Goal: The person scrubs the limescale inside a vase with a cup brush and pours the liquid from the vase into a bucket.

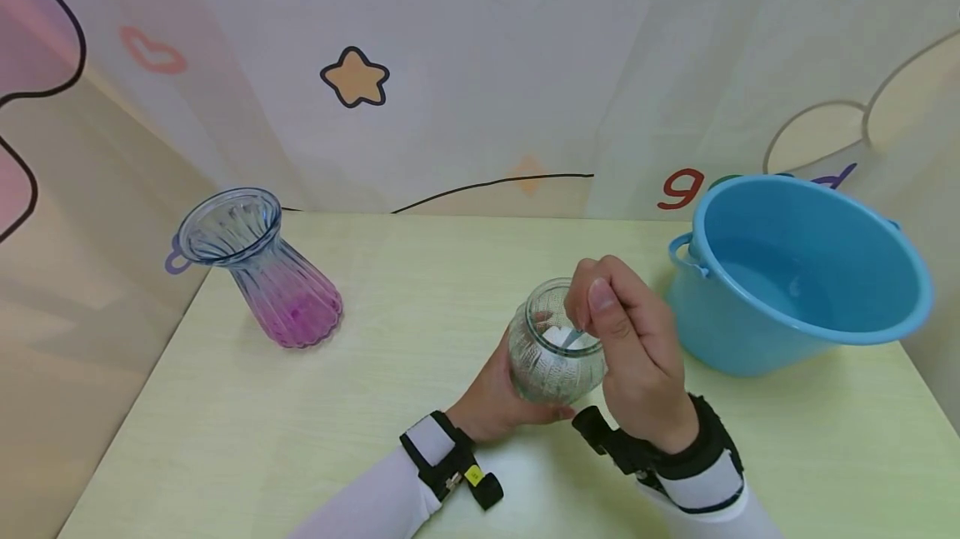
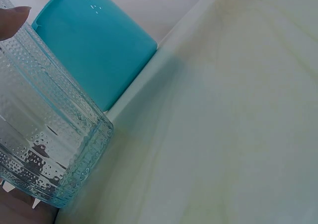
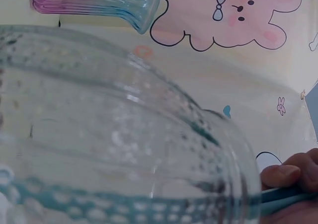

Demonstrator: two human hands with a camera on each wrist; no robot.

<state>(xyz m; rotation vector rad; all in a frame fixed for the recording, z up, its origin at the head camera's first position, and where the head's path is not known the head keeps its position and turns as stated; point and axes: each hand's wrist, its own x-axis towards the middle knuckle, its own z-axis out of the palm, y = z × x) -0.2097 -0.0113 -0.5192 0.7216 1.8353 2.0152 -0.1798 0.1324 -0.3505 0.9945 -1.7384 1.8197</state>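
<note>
A clear textured glass jar (image 1: 555, 376) is held by my left hand (image 1: 495, 401), with the fingers and thumb around its side near the middle of the table. The left wrist view shows the jar's ribbed, dotted wall (image 2: 44, 114) with fingertips against it. My right hand (image 1: 637, 347) is over the jar's mouth, fingers curled around a slim blue handle (image 3: 283, 199). That handle reaches down into the jar, where a white end (image 1: 555, 334) shows inside the rim. The fist hides the upper part of the handle in the head view.
A blue bucket (image 1: 735, 322) with side lugs stands on the right of the table (image 1: 390, 406). On the left is a fluted glass vase (image 1: 300, 293), blue above and pink below, with a purple loop (image 1: 177, 261) beside its rim. A printed cloth (image 1: 480, 89) hangs behind.
</note>
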